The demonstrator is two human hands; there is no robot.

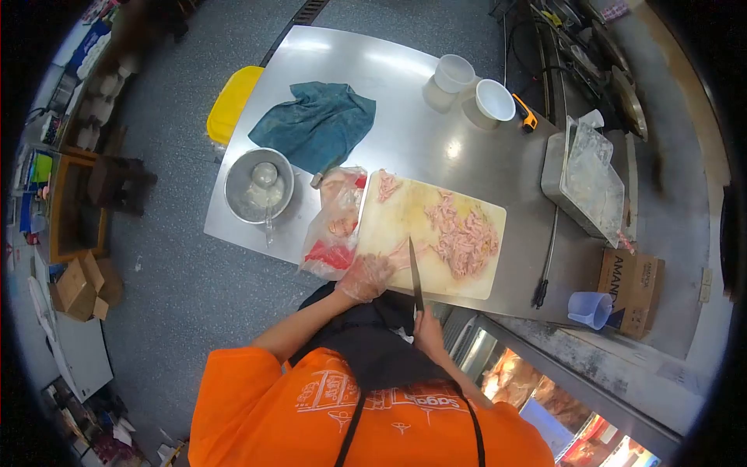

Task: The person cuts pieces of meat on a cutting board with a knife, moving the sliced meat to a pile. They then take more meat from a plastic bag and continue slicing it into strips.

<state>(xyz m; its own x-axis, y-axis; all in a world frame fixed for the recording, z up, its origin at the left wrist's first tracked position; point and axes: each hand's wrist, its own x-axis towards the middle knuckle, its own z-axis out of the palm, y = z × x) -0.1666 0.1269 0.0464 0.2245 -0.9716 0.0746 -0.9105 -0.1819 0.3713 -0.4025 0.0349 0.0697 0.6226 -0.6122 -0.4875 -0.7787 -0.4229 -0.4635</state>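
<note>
My right hand (429,331) is wrapped round the handle of a kitchen knife (415,268), whose long blade points away from me over the white cutting board (389,219). My left hand (366,277), in a clear plastic glove, holds down a piece of raw meat (401,256) at the board's near left corner. The blade lies beside that piece. To its right spreads a pile of sliced raw meat (464,240), and a small heap of strips (387,185) sits at the far left corner. A plastic bag of meat (336,226) lies along the board's left edge.
On the steel table (412,117) are a metal bowl (247,201) with a ladle (264,175), a teal cloth (319,124), two plastic tubs (495,100) and an orange-black tool (527,115). A metal tray (580,183), sharpening rod (548,261) and plastic jug (590,309) stand right.
</note>
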